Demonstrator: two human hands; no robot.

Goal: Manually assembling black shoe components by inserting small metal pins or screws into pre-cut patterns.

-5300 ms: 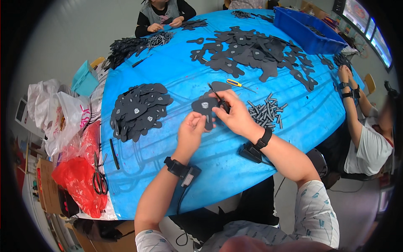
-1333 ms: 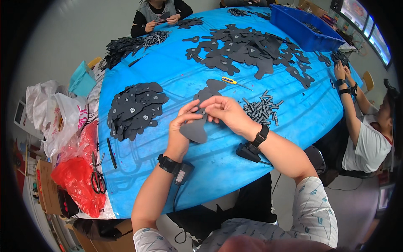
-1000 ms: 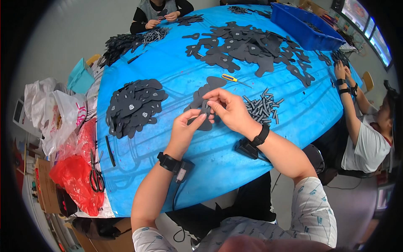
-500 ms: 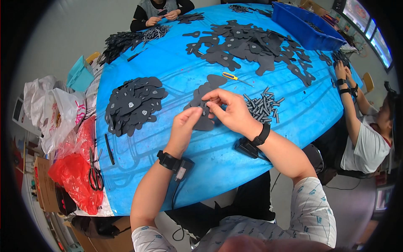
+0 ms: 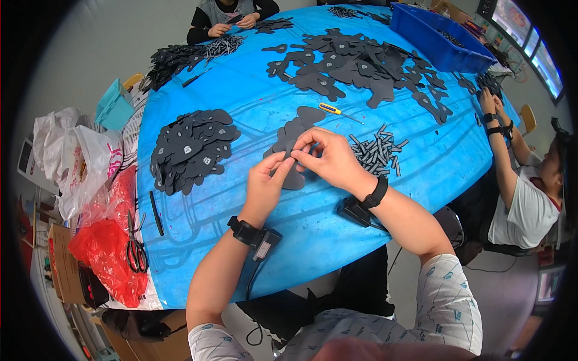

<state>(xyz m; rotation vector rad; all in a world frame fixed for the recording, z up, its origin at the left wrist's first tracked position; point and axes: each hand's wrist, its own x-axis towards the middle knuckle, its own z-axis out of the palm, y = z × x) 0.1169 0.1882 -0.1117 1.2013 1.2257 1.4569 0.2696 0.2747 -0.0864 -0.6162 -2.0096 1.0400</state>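
Observation:
My left hand (image 5: 265,183) and my right hand (image 5: 332,161) meet over the table, fingertips pinched together. Between them is a flat, dark grey, rounded piece (image 5: 294,181), whose lower lobe shows beneath my fingers. Its middle is hidden by my fingertips, so any small part there cannot be made out. More such dark flat pieces (image 5: 309,114) lie overlapping just beyond my hands. Beside my right hand is a heap of short grey tubes (image 5: 378,151). A pile of dark pieces with small pale marks (image 5: 191,147) sits to the left.
A yellow-handled screwdriver (image 5: 330,109) lies beyond my right hand. Farther off are a large spread of dark pieces (image 5: 361,66) and a blue bin (image 5: 439,45). Scissors (image 5: 137,253) and plastic bags (image 5: 111,259) lie left. Two people work at the far side and right.
My left hand has moved slightly up and right, bringing its fingertips against those of my right hand. The right fingers have curled closer over the dark piece.

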